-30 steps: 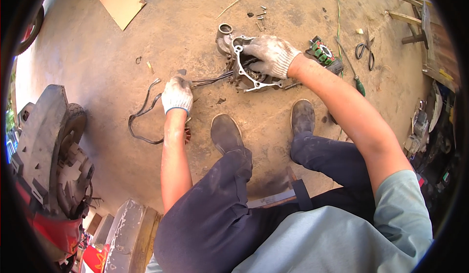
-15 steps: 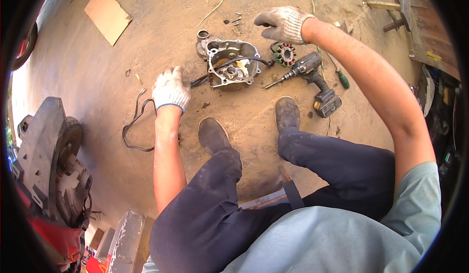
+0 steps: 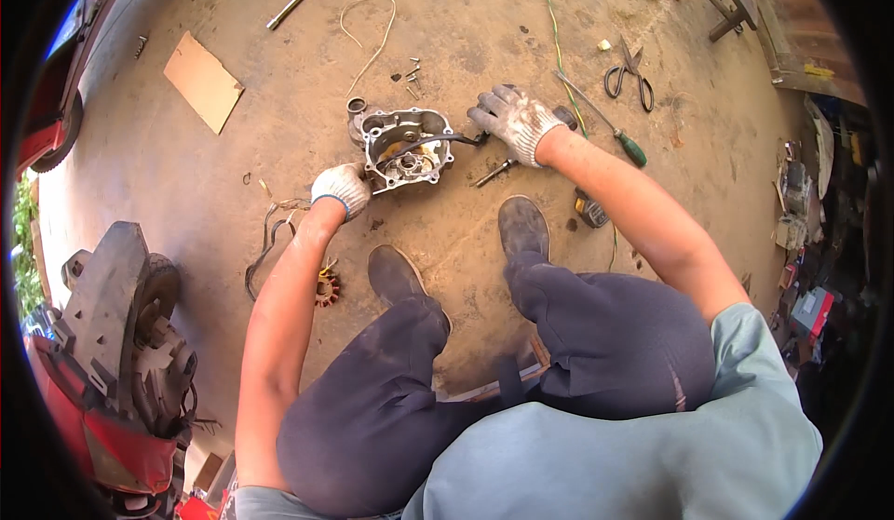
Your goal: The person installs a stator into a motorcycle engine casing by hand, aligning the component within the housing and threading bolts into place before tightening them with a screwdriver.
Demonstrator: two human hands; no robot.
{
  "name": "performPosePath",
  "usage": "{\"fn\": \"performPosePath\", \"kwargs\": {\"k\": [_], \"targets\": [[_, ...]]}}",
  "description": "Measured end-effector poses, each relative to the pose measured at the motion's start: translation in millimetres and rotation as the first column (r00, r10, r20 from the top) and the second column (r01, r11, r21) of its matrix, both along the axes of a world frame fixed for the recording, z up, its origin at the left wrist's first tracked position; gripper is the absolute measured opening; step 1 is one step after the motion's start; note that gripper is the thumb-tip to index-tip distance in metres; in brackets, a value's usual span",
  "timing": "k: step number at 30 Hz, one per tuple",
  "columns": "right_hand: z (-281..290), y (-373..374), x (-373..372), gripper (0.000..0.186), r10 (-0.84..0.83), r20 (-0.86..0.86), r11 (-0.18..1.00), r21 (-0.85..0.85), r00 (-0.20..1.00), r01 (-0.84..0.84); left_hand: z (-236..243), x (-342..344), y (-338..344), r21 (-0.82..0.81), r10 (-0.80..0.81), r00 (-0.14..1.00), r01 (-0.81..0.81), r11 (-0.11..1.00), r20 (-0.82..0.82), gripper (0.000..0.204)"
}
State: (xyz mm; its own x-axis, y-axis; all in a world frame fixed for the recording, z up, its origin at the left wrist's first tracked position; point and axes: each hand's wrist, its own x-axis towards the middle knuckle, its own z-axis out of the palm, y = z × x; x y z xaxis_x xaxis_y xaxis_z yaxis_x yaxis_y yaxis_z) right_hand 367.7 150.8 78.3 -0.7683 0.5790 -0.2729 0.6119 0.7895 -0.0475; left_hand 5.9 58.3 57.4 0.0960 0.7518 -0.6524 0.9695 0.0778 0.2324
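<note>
An open grey metal casing (image 3: 410,160) lies between the nearer white-gloved left hand (image 3: 342,188) and right hand (image 3: 518,121), both grips unclear.

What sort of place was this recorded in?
Likely a motorbike or scooter repair workshop: there is an open metal casing resembling an engine's, a green-handled screwdriver, and a red-and-black vehicle at the left.

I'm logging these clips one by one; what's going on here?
A gloved person is working at an open metal casing on the floor. The left grip is at the casing's left edge. The right grip is near the end of the dark cable running out of the casing, partly covering a power drill. What either grip holds, if anything, is hidden. Scissors and a green-handled screwdriver lie farther right.
</note>
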Motion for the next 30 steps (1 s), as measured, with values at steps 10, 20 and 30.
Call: {"fn": "performPosePath", "kwargs": {"k": [10,20,30], "targets": [[-18.1,35.7,-4.5,0.089,0.0,0.178,1.0,-0.028,0.984,0.005,-14.5,0.7,-20.9,0.017,0.116,0.988,-0.115,0.993,-0.099,0.036],[82.7,26.3,-47.1,0.1,-0.227,-0.039,0.914,-0.354,0.973,0.199,-20.5,-15.5,-58.3,-0.052,0.201,0.964,-0.213,0.976,-0.175,0.04],[126.3,5.1,-109.3,0.104,-0.149,-0.015,0.926,-0.352,0.989,0.135,-36.0,-12.8,-58.4,0.13,0.208,0.975,-0.197,0.972,-0.083,0.037]]}}
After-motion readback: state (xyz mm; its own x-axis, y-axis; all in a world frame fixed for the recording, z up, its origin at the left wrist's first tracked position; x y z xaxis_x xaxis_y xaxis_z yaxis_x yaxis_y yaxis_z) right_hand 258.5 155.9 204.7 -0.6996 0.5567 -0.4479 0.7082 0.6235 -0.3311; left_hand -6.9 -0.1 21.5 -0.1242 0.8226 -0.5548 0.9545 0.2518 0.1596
